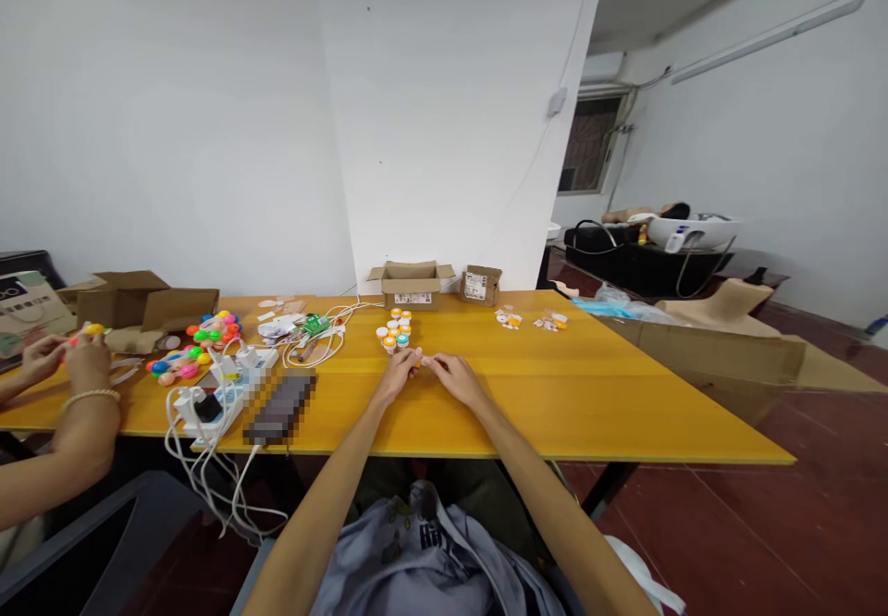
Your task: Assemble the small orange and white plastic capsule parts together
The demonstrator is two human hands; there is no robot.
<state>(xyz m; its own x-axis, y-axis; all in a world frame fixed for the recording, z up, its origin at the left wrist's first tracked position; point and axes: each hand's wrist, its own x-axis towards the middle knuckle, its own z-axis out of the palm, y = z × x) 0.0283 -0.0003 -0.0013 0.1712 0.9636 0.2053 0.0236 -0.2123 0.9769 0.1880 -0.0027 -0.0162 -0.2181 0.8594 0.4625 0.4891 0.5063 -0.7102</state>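
Observation:
Near the middle of the table, my left hand [398, 375] is closed around a small orange piece [417, 364], mostly hidden by the fingers. My right hand [450, 378] meets it from the other side, thumb and fingertips pinched together. Whatever lies between those right fingertips is too small to tell. Just beyond my left hand stands a cluster of small round containers [393, 325] with orange and white tops. One container [402, 340] in the cluster has a blue-green top.
At the back stand an open cardboard box [411, 285] and a smaller box [480, 286]. Small white and orange parts [511, 320] lie right. Left are a phone-like block [281, 408], a power strip [232, 389] with cables, colourful balls [181, 364] and a co-worker's hands [87, 357].

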